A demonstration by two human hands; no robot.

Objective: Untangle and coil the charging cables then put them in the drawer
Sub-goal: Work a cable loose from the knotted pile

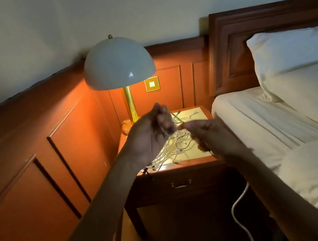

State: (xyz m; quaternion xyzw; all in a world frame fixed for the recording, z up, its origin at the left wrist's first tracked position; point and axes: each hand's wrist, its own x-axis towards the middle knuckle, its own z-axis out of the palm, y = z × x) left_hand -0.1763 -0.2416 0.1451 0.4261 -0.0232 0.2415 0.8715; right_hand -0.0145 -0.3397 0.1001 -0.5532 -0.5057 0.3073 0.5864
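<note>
A tangle of white charging cables with at least one dark cable lies on the wooden nightstand. My left hand is raised above the pile, palm turned inward, its fingers curled round white cable strands that run down to the tangle. My right hand hovers just to the right, fingers bent, pinching a cable end near the left hand. Some cable ends hang over the nightstand's front left edge. The drawer below the top is closed, with a small metal handle.
A lit dome lamp with a brass stem stands at the nightstand's back left. Wood panelling lines the wall. A bed with white sheets and pillow sits to the right. A white cord trails across the floor.
</note>
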